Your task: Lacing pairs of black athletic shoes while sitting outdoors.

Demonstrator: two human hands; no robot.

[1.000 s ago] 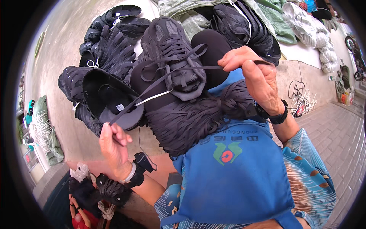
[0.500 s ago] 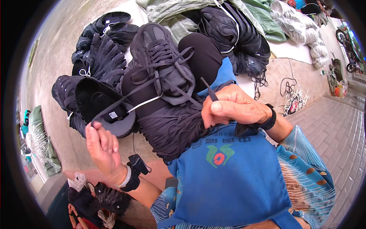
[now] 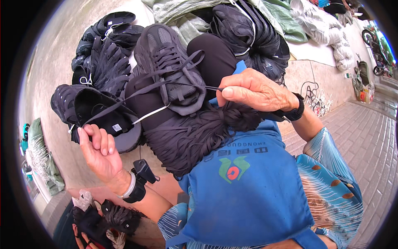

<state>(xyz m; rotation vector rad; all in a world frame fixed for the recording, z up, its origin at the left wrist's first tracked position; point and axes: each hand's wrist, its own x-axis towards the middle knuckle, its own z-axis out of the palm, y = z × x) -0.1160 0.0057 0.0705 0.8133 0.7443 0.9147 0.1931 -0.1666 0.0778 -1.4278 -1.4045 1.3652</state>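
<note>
A black shoe upper, laced across its front, lies over my knee with its opening toward me. My left hand is closed in a pinch on one end of the black shoelace, which runs out to the left from the upper. On the other side my right hand grips the lace's other part, drawn short and straight from the eyelets; its tip is hidden in my fingers. One loop of lace stands up near the upper's right edge. Across my lap lies a thick bundle of black laces.
Bundles of black shoe uppers tied with white string lie to the left, and another bundle lies beyond my knee. Green woven sacks are behind. White and black cords lie on the floor at right. A blue apron covers my lap.
My right hand has moved away from me and up, and the lace in it now runs straight to the upper. My left hand has shifted slightly left with its lace end.
</note>
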